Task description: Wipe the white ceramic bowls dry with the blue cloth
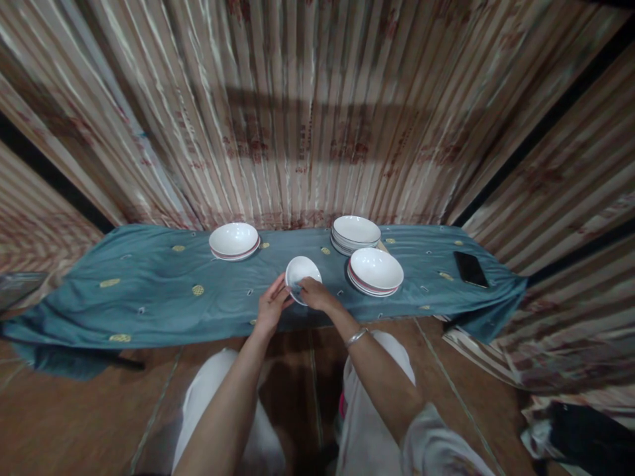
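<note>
A small white bowl (300,266) is tilted toward me above the front part of the cloth-covered table. My left hand (272,299) grips its left rim, thumb and fingers closed around the edge. Inside the bowl, my right hand (316,294) has its fingers bunched on a small blue-grey piece of cloth (296,289), pressed to the inner surface. Most of that cloth is hidden under the fingers. To the right stands a stack of white bowls (376,270) with a red rim among them. Behind it is a stack of dark-rimmed white plates (356,230).
On the left is another small stack of white bowls (234,239). A black phone (470,269) lies at the table's right end. The blue-green tablecloth (163,291) hangs over the front edge. Pleated curtains (307,119) close off the back and both sides.
</note>
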A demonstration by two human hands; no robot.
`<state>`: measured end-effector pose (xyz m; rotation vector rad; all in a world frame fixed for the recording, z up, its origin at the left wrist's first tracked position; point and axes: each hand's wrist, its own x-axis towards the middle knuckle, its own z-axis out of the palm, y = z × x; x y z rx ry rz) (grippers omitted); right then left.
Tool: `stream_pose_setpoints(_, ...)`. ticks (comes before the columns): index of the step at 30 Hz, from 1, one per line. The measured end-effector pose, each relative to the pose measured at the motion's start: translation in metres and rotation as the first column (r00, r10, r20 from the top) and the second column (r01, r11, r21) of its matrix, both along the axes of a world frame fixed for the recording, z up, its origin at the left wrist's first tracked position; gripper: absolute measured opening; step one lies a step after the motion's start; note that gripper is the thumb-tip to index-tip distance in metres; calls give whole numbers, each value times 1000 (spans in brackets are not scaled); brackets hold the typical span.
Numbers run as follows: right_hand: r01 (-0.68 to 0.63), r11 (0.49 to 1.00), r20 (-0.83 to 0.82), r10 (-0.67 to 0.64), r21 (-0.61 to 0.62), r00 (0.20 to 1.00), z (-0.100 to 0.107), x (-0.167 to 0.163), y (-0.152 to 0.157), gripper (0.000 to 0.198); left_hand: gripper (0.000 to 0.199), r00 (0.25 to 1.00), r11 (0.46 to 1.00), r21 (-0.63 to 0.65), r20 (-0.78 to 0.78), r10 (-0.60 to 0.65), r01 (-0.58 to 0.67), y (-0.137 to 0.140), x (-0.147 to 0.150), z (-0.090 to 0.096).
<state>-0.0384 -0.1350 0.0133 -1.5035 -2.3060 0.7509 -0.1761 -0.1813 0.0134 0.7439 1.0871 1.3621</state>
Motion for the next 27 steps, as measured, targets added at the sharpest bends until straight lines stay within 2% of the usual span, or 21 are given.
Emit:
stream_pose_setpoints(5, -95, 992, -74, 89, -84, 993, 8, 6, -3, 25, 63, 1000, 1000, -4, -12, 16, -16, 0, 1, 1)
stream_pose_setpoints(8, -113, 989, -141, 98, -99, 985, 10, 7, -4, 24, 66, 1000, 1000, -11, -17, 26, -26, 0, 1, 2)
stream_pose_setpoints(10, -95, 988, -260, 61, -119, 964, 8, 5, -6, 22, 66, 999, 1000, -10, -25, 28, -29, 1, 1, 2)
stream_pose_setpoints(14, -13, 982, -531, -92, -191, 842, 7, -3, -9, 18, 68, 999, 1000, -1, -43, 22, -22, 2, 1, 1)
stream_pose_setpoints(16, 62, 991, -528, -116, -119, 841, 10, -8, -10, 21, 70, 998, 1000, -1, -55, 16, -16, 2, 1, 2)
stream_pose_setpoints(18, 136, 990, -483, -103, 34, 869, 16, -12, -11, 29, 70, 998, 1000, 5, -58, 9, -9, 2, 2, 3)
stream_pose_setpoints(20, 183, 966, -433, -89, 181, 897, 23, -14, -12, 34, 69, 999, 1000, 17, -46, -2, 3, 1, 3, 3)
stream_pose_setpoints(22, 213, 939, -391, -95, 271, 915, 27, -16, -12, 38, 70, 1000, 1000, 20, -31, -4, 5, 1, 4, 3)
stream_pose_setpoints(27, 143, 908, -249, -44, 394, 968, 28, -21, -7, 42, 72, 999, 1000, -12, -23, 25, -25, 3, 4, -1)
